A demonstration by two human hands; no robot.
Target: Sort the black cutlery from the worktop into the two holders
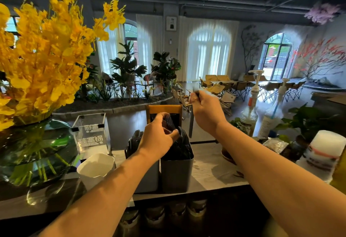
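Two dark grey holders (177, 176) are set side by side on the pale counter (209, 169), and both are stocked with black cutlery (184, 149). Above the right-hand holder, a bundle of black forks (169, 122) is held in the left hand (159, 135), the grip curled closed around them. Just beyond, the right hand (206, 112) is raised, its grip pinched on a black utensil (191, 126) whose handle hangs down and whose upper end is blurred. A white cup (95, 167) and a glass vase (35, 152) of yellow flowers (46, 49) are placed to the left.
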